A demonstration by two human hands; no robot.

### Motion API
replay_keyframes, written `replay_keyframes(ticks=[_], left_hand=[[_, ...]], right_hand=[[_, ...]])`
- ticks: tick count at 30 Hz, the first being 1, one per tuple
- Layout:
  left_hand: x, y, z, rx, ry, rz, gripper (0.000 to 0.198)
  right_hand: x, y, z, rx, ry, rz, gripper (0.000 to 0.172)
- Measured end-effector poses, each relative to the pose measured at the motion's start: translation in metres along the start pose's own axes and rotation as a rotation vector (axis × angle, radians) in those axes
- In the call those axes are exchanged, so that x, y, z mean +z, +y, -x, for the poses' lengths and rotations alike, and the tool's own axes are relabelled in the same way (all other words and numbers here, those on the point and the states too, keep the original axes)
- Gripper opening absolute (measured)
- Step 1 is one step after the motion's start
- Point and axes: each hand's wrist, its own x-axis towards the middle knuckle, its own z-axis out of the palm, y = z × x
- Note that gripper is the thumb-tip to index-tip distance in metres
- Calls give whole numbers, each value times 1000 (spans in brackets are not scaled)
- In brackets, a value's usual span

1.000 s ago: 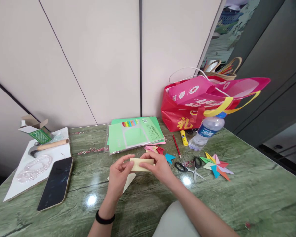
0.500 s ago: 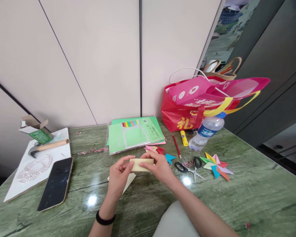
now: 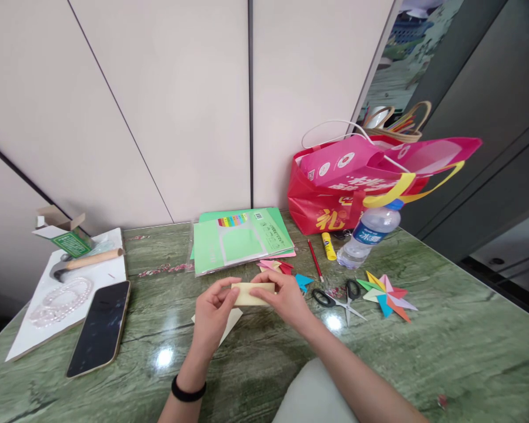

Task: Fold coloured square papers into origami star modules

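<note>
Between my two hands is a folded strip of pale yellow paper [image 3: 243,298], raised a little over the table. My left hand [image 3: 212,308] pinches its left end between thumb and fingers. At the other end my right hand [image 3: 284,296] grips it, the thumb pressed on the front face. A second pale yellow paper piece [image 3: 231,323] lies on the table, partly hidden behind my left hand. Just beyond my right hand are folded pink and red papers [image 3: 278,266] and a blue folded paper [image 3: 304,282].
Rightward lie black-handled scissors [image 3: 341,304], a multicoloured paper star [image 3: 388,295], a red pencil [image 3: 315,261], a glue stick [image 3: 328,247] and a water bottle [image 3: 368,235]. Behind stand a red bag [image 3: 308,205] and green paper packs [image 3: 238,241]. Leftward are a phone [image 3: 99,329], hammer [image 3: 86,263] and beads [image 3: 62,302].
</note>
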Motion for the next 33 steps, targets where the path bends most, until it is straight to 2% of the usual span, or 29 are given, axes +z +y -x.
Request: replay_keyframes(ticks=[25,33], left_hand=[[1,1,1,-9,9,-21,37],[0,0,0,13,-11,-36,29]], right_hand=[[0,1,-2,39,-19,-41,11],[-1,0,-1,38,-18,-42,9]])
